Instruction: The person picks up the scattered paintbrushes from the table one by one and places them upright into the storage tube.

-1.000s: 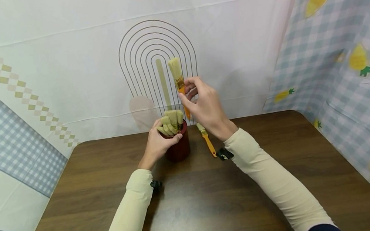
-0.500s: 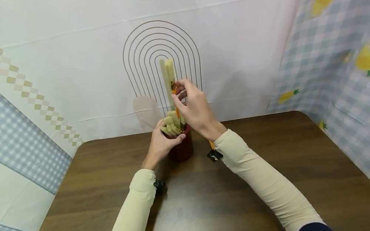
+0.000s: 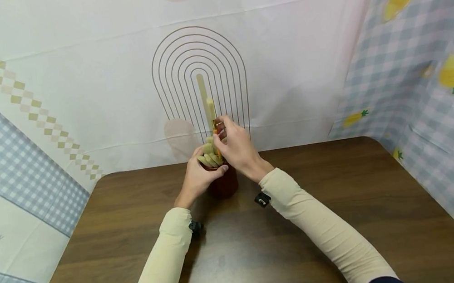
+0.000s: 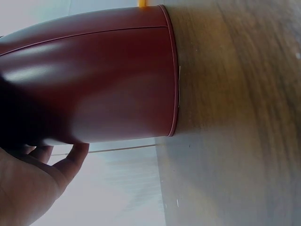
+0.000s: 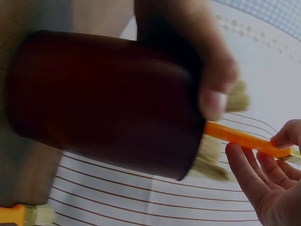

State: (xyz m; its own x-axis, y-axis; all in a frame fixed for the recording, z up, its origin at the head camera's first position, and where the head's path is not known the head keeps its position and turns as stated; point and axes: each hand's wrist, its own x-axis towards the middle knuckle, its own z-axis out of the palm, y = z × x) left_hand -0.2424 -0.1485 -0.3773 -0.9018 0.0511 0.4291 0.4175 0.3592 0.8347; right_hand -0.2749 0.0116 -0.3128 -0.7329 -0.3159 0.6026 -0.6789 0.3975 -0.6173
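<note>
A dark red cylindrical brush holder (image 3: 224, 188) stands upright on the table, with several pale-bristled paintbrushes (image 3: 210, 158) in it, bristles up. My left hand (image 3: 198, 176) grips the holder near its rim; the right wrist view shows the thumb (image 5: 216, 94) over the edge. With my right hand (image 3: 237, 148) I pinch a paintbrush (image 3: 211, 111) just below its bristles. Its bristles point up, and the lower end of its orange handle (image 5: 244, 139) passes behind the holder's rim among the other brushes.
One more orange-handled paintbrush (image 5: 13, 215) lies on the table, hidden behind my right arm in the head view. The brown wooden table (image 3: 237, 250) ends at a patterned cloth backdrop (image 3: 294, 71) close behind the holder. Checked cloth (image 3: 433, 108) hangs at the right.
My right hand has carried the paintbrush left over the holder, turned it edge-on and lowered it. My left hand keeps its grip on the holder.
</note>
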